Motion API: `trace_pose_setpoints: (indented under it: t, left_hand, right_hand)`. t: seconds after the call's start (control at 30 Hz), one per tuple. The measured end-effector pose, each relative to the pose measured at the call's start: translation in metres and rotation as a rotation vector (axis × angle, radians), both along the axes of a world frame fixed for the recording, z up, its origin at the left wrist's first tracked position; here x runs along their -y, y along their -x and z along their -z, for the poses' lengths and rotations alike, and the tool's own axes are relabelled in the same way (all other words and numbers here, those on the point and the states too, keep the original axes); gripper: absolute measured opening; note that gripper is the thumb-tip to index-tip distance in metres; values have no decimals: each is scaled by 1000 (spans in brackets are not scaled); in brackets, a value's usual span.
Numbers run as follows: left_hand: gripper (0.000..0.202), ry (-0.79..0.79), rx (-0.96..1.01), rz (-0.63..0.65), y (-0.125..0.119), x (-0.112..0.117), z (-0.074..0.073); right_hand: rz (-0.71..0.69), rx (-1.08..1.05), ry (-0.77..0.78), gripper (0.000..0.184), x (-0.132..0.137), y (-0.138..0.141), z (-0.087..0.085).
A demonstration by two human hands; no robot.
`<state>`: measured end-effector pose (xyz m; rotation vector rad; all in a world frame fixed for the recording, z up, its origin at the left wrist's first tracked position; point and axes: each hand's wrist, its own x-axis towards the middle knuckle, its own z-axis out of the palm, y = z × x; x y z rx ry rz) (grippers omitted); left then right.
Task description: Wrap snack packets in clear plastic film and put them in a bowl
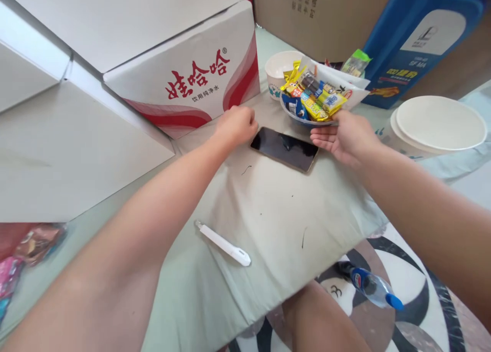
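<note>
Bowl [306, 122] of snacks [316, 97], right hand [351, 137] at rim

Snacks [316, 93] in bowl [301, 121] behind phone [284, 149]; carton [192, 86] left, tubs [441, 124] right; tool [224, 244] before phone, bottle [374, 286] on floor [418, 316].

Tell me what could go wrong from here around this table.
Snack packets heap above the rim of the bowl, so some might spill if the right hand tips it. The phone lies close to that hand and might get bumped. The bottle on the floor could be stepped on.
</note>
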<state>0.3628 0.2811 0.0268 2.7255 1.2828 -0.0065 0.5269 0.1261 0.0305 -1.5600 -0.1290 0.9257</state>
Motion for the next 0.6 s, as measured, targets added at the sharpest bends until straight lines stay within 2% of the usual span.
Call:
trace_pose_setpoints:
  t: [0.13, 0.4, 0.5, 0.6]
  left_hand:
    - [26, 113, -45, 36, 21, -4, 12]
    - [26, 187, 19, 40, 18, -17, 17]
    - [23, 230, 61, 34, 21, -22, 20]
    - [22, 276, 87, 24, 24, -25, 20]
  right_hand:
    - [5, -11, -40, 23, -28, 3, 4]
    - [-4, -4, -109, 26, -93, -5, 14]
    - [32, 44, -102, 30, -118, -15, 18]
    - [15, 202, -114, 36, -144, -33, 26]
